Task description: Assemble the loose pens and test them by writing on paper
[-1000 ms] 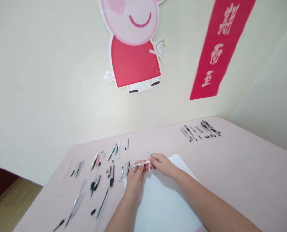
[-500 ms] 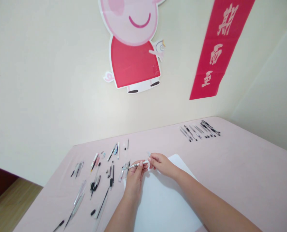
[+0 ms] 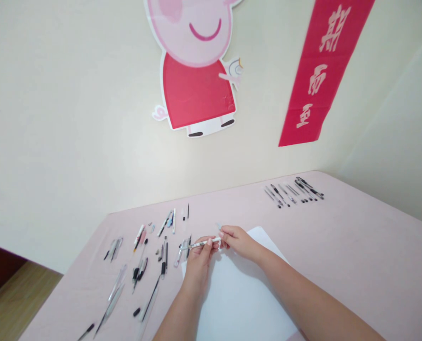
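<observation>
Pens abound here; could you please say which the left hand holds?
The white pen with dark markings, held in the left hand; others lie on the pink table.

We have a slim white pen [image 3: 196, 244] with dark markings pinched in our left hand [image 3: 200, 259], slanting across it, its greyish end jutting out to the left of that hand and its white end just beside our right hand [image 3: 236, 240]. Gripped in the right hand, we see a small pale-blue piece [image 3: 218, 226] poking out beyond it, too small to make out further.
</observation>
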Demonstrator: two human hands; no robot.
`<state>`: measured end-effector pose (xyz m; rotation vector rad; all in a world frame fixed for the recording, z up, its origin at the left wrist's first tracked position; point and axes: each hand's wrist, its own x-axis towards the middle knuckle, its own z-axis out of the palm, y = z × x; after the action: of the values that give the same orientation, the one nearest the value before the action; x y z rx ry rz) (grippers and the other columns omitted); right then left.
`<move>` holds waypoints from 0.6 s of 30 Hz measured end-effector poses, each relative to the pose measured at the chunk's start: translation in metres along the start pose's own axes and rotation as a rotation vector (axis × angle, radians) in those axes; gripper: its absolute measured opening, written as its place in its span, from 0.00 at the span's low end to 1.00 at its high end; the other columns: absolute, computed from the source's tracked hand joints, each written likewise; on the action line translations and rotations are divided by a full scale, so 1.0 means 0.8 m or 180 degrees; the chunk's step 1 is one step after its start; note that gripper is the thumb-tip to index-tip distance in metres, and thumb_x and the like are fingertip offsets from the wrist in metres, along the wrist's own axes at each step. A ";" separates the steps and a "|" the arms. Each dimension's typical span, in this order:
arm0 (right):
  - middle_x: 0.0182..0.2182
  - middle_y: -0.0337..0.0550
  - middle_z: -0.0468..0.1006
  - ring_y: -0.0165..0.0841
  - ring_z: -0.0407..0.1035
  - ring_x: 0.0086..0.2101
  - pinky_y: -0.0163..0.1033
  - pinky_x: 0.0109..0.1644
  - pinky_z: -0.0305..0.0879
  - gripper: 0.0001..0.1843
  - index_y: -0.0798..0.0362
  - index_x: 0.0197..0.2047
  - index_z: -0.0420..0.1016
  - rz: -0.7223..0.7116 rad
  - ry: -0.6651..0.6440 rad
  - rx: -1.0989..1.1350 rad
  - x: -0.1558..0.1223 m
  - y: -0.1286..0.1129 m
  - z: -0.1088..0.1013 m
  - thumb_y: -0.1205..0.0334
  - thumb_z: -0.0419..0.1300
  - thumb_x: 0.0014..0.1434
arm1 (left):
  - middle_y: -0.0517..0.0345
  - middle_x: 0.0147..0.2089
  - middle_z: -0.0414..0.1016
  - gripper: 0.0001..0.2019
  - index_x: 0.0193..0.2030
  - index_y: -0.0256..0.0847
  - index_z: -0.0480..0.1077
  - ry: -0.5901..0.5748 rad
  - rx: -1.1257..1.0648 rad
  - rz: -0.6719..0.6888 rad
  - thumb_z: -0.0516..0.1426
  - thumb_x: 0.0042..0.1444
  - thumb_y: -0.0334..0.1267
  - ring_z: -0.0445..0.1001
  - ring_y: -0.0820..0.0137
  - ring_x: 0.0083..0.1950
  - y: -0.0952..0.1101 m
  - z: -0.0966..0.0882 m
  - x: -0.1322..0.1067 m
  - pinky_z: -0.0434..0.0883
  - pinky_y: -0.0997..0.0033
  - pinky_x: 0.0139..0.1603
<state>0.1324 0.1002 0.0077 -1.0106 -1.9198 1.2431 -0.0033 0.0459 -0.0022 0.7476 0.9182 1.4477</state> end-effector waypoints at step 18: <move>0.29 0.42 0.71 0.33 0.63 0.33 0.36 0.37 0.55 0.05 0.53 0.34 0.71 -0.0745 0.0334 -0.2546 -0.018 -0.046 0.005 0.67 0.55 0.52 | 0.57 0.29 0.71 0.10 0.31 0.38 0.73 0.0182 0.1282 0.0706 0.59 0.47 0.42 0.67 0.73 0.30 -0.001 -0.006 0.001 0.65 0.73 0.34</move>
<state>0.1267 0.0767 0.0391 -1.1388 -2.4108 0.2546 -0.0074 0.0462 -0.0056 1.1389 1.2211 1.4985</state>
